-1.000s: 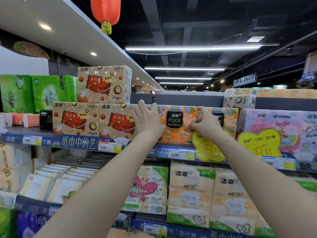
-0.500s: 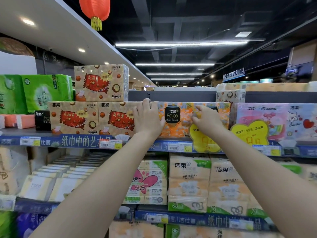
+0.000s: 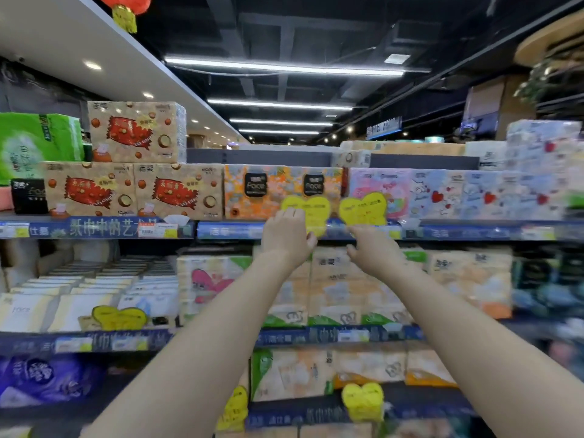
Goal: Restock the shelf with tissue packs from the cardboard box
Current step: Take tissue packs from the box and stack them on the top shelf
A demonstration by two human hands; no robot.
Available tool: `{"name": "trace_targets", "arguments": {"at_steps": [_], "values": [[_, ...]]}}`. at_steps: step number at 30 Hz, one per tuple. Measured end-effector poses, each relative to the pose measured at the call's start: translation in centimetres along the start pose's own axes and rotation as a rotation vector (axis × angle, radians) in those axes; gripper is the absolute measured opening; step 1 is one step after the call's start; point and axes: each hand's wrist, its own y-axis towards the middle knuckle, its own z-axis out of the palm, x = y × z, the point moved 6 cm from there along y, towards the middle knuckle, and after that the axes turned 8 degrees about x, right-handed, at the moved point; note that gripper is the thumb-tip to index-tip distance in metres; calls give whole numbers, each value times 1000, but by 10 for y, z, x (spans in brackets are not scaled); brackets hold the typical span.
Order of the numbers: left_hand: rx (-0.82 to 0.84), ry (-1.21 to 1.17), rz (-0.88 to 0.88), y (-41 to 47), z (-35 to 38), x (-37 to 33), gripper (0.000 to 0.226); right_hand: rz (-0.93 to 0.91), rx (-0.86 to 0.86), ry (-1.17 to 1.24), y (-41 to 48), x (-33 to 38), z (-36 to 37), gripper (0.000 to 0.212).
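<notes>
Now, step in hand: placing looks finished, I'd say; both hands hang empty just below the pack row.
Tissue packs: two orange Face packs (image 3: 252, 191) sit side by side on the upper shelf (image 3: 221, 230), level with their neighbours, and no hand is on them.
Left hand (image 3: 289, 238): fingers loosely curled, gripping nothing, tips at the yellow heart tag (image 3: 313, 210); contact too blurred to call.
Right hand (image 3: 371, 251): fingers loosely bent together, empty, in front of the shelf edge.
Cardboard box: out of view.
Next move: likely a turn down to the box, both hands round a fresh pack, then a gap to find in the row.
</notes>
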Motion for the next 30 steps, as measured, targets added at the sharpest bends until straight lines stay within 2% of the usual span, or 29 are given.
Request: {"name": "trace_targets", "arguments": {"at_steps": [3, 8, 14, 16, 18, 24, 27, 30], "values": [[124, -29, 71, -40, 27, -70, 45, 107, 92, -6, -69, -64, 13, 47], [355, -64, 221, -116, 85, -200, 46, 310, 224, -21, -217, -175, 42, 41], [549, 1, 435, -209, 148, -340, 46, 559, 392, 30, -388, -272, 72, 43], [598, -30, 484, -233, 164, -375, 44, 616, 414, 36, -428, -296, 74, 37], [655, -52, 529, -253, 179, -405, 38, 681, 423, 34, -462, -318, 75, 36], [810, -58, 670, -306, 235, -487, 37, 876, 494, 106, -543, -388, 101, 53], [869, -36, 718, -320, 274, -518, 41, 938, 539, 118, -565, -426, 124, 50], [946, -61, 688, -318, 318, -545, 42, 963, 590, 130, -569, -468, 152, 35]]}}
